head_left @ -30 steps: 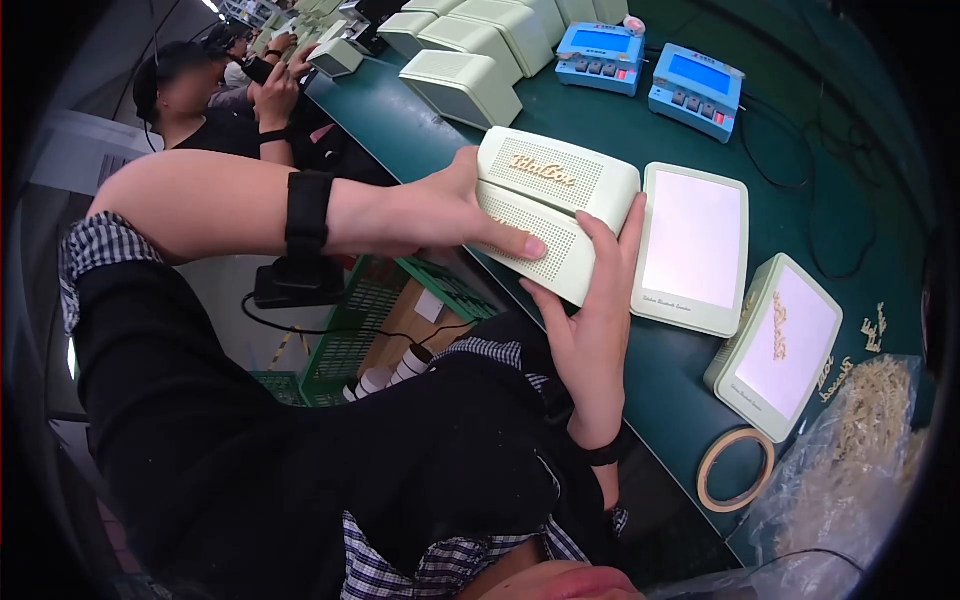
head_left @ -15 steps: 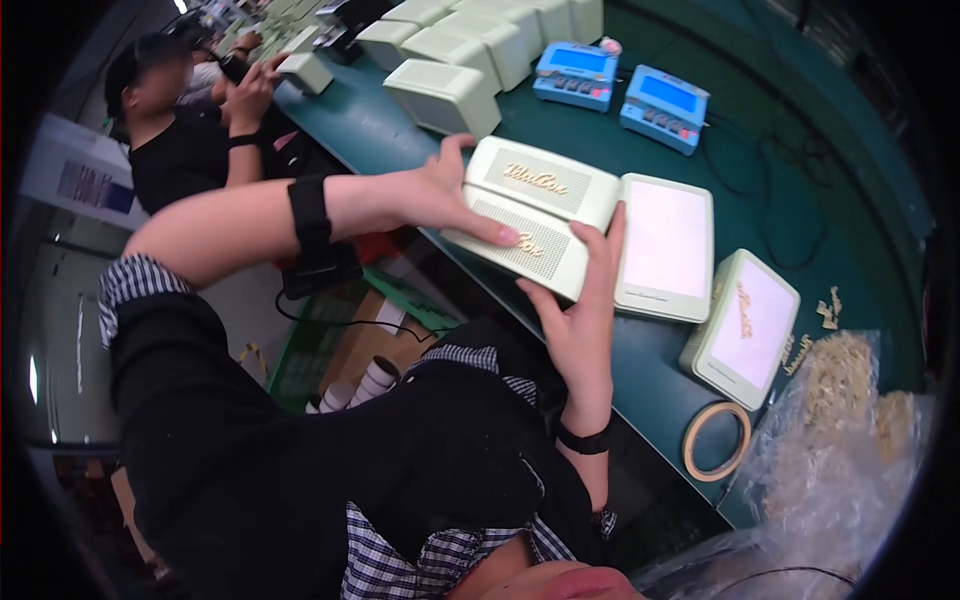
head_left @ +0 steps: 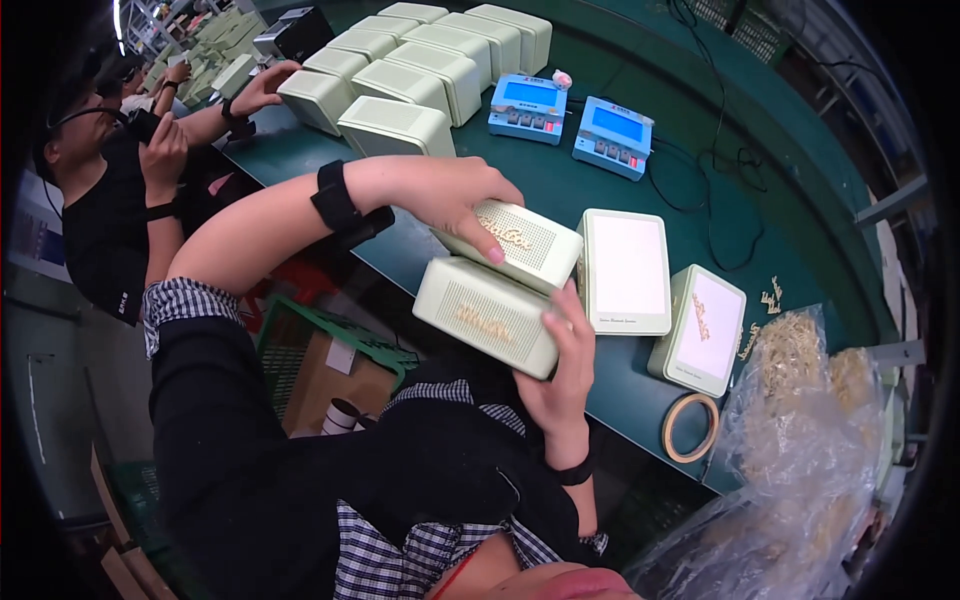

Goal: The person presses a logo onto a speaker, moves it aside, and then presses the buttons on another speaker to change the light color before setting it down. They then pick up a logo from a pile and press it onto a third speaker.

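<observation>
Two pale green box-shaped speakers with perforated fronts and gold script lettering are between my hands. My left hand (head_left: 465, 200) grips the farther speaker (head_left: 540, 248), its thumb on the grille. My right hand (head_left: 560, 365) holds the nearer speaker (head_left: 480, 312) by its right end, thumb below and fingers over the edge. This nearer one is tilted, close to my body, at the table's edge. Right of them stands a speaker with a white front panel (head_left: 625, 270). Beside it, another white-fronted speaker (head_left: 700, 330) has a gold script piece lying on its face.
Several pale green speakers (head_left: 400, 120) stand in rows at the back. Two blue devices with screens (head_left: 612, 135) trail black cables. A tape roll (head_left: 690, 428) and a plastic bag of gold script pieces (head_left: 800, 370) lie at right. A co-worker's hand (head_left: 265, 90) reaches toward the rows.
The nearer speaker has come apart from the farther one and tipped toward my body with my right hand. My view has shifted. The co-worker's hand has reached to the rows of speakers.
</observation>
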`<state>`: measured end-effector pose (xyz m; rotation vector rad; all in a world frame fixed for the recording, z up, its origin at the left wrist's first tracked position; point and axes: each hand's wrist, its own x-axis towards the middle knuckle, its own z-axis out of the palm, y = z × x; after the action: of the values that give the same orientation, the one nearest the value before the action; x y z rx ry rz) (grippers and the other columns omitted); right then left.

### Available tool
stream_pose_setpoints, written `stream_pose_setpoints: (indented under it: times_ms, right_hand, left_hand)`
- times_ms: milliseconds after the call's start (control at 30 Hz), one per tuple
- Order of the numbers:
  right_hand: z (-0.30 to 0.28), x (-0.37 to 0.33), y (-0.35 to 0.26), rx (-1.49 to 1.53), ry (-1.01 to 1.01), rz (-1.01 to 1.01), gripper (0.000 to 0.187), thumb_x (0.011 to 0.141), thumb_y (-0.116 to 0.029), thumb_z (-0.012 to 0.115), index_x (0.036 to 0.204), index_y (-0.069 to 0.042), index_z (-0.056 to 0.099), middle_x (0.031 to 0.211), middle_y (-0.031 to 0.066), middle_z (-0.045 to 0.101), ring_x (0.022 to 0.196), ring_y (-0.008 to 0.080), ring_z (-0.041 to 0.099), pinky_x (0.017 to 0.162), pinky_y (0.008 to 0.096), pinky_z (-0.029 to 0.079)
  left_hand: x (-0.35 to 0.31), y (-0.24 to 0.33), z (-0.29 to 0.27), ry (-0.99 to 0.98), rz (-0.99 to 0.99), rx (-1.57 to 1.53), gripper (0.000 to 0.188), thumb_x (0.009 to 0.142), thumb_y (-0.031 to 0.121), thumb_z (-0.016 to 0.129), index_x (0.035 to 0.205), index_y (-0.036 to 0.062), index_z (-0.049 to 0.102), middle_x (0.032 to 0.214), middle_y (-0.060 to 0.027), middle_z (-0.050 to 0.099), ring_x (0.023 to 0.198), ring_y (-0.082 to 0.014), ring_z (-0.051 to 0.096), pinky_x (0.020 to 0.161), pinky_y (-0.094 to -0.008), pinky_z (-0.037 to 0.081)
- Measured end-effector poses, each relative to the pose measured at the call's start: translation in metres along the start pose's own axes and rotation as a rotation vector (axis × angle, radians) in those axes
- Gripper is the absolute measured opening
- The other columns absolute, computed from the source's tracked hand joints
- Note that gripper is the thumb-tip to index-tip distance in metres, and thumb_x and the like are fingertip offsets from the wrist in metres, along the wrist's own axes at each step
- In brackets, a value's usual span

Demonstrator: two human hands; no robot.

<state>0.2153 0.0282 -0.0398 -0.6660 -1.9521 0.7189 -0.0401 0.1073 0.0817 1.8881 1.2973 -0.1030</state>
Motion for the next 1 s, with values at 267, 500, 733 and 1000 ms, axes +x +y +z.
stream_pose_setpoints:
  times_ms: [267,500,733,1000]
  right_hand:
    - [-0.012,-0.04,0.016,-0.217,-0.122,-0.399,0.055,0.071,-0.003,0.074,0.121,-0.012,0.054,0.114,0.0117,0.054,0.11,0.0342,0.061,0.102,0.0646,0.04]
    - [-0.028,-0.021,-0.006,-0.351,-0.39,-0.099,0.062,0.063,-0.015,0.083,0.119,-0.012,0.058,0.122,0.0143,0.051,0.109,0.0355,0.057,0.107,0.0635,0.033]
    - [-0.014,0.048,-0.031,-0.474,-0.645,-0.049,0.09,0.052,-0.027,0.089,0.131,-0.007,0.05,0.13,0.0183,0.048,0.126,0.0377,0.045,0.113,0.0619,0.024]
    - [-0.003,0.074,-0.023,-0.324,-0.809,-0.118,0.105,0.046,-0.033,0.09,0.134,0.001,0.043,0.13,0.0193,0.049,0.125,0.0381,0.046,0.116,0.0588,0.022]
  left_hand:
    - [-0.057,-0.056,0.065,0.639,0.224,0.318,0.067,0.068,0.031,0.085,0.123,0.0031,0.06,0.125,-0.0161,0.063,0.107,-0.036,0.062,0.086,-0.0387,0.053]
    - [-0.086,-0.082,0.103,0.826,0.034,0.526,0.057,0.061,0.027,0.087,0.107,0.0105,0.059,0.123,-0.0105,0.057,0.113,-0.0317,0.055,0.096,-0.0395,0.047]
    - [-0.079,-0.099,0.071,0.658,0.074,0.292,0.07,0.054,0.032,0.088,0.106,0.0084,0.047,0.13,-0.017,0.048,0.122,-0.0379,0.046,0.103,-0.046,0.038]
    - [-0.067,-0.099,0.061,0.518,0.092,0.303,0.084,0.047,0.035,0.088,0.113,0.007,0.043,0.133,-0.0185,0.047,0.12,-0.0371,0.046,0.102,-0.0433,0.035]
